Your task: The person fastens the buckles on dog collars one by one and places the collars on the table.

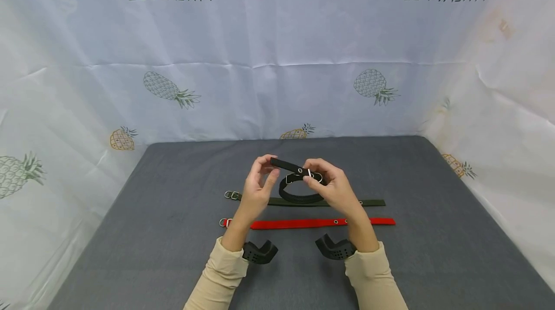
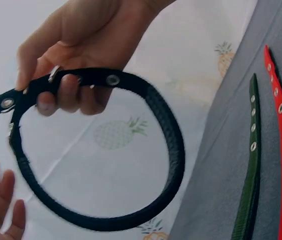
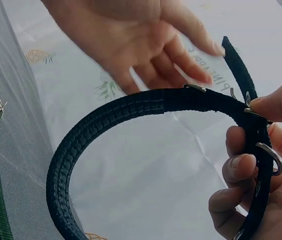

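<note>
A black collar [image 1: 299, 199] is held up above the table, closed into a loop with its tail sticking out past the buckle. My right hand [image 1: 331, 184] pinches it at the buckle, thumb against the strap and fingers curled behind, as the right wrist view shows. Beside the strap's free tail is my left hand [image 1: 257, 189], its fingers loosely spread and the thumb [image 3: 213, 47] right at the tip. Metal eyelets dot the black strap, and a D-ring [image 3: 273, 157] hangs near my right fingers.
Behind the hands a green collar [image 1: 373, 202] lies stretched across the grey table [image 1: 173, 262]. Nearer, a red collar [image 1: 295, 224] lies roughly parallel to it. Pineapple-print curtains [image 1: 277, 35] surround the table's back and sides. Both wrists carry black camera mounts [image 1: 260, 253].
</note>
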A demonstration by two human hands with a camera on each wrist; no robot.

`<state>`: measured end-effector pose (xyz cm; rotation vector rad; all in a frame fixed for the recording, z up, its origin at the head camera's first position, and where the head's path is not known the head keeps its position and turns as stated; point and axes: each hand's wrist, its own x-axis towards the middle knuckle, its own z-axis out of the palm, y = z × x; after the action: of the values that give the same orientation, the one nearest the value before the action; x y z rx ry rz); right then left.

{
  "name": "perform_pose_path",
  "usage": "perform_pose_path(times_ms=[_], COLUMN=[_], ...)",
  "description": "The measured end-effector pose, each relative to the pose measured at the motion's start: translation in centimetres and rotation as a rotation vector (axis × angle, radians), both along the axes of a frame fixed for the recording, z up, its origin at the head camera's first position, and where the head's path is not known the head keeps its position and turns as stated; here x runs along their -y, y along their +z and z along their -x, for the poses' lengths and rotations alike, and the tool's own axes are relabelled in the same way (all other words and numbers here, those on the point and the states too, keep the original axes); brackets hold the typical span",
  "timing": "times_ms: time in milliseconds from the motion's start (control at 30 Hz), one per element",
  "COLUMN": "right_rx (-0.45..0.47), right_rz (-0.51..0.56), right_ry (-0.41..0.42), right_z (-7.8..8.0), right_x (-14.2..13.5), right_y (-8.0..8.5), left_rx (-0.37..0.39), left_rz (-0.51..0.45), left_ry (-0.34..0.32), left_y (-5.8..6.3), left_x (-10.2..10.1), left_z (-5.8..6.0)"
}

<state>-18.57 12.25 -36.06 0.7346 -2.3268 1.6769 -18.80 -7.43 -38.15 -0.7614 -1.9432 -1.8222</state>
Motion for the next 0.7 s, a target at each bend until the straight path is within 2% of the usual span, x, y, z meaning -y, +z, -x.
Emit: perform_pose_path(times_ms=[200,367,700], right_rx=[-0.026,-0.039,-0.03], right_rz=[0.022,0.028,0.081], right_ry=[0.059,0.079,0.09], right_z=[0.02,0.02,-0.05], right_x=[0.25,0.39,0.66], right_y=[-0.13,-0.17,-0.16], left_rx=[0.092,0.139,0.142], left_rz=[0.154,0.153,0.11], left_ry=[-0.064,-0.089,-0.13], left_y=[-0.32,-0.16,-0.41], left_x=[-0.47,-0.69,-0.6], left_z=[-0.15,-0.37,-0.36])
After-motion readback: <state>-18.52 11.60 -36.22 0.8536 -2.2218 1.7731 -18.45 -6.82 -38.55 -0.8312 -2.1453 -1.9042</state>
